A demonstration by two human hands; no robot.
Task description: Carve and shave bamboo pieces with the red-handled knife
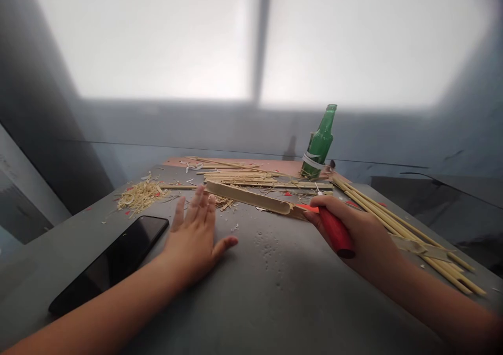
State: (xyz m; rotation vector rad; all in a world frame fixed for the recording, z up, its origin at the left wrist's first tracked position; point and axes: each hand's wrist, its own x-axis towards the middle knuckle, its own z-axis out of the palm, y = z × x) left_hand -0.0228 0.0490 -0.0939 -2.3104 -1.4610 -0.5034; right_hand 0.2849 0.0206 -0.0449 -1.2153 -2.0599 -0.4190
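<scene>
My left hand (192, 240) lies flat on the grey table with its fingers spread. Its fingertips reach the left end of a split bamboo piece (247, 198), hollow side showing. In my right hand (361, 232) is a tool with a round red handle (337, 234); its working end is mostly hidden, so its kind is unclear. The bamboo's right end is also pinched there, beside an orange part. A black phone (112, 261) rests left of my left hand, and a heap of shavings (139, 195) lies beyond it.
Thin bamboo sticks (239, 177) lie across the back of the table (251, 302). Longer sticks (408, 234) run along the right edge. A green glass bottle (320, 145) with a white band leans at the back right, near the wall (236, 127).
</scene>
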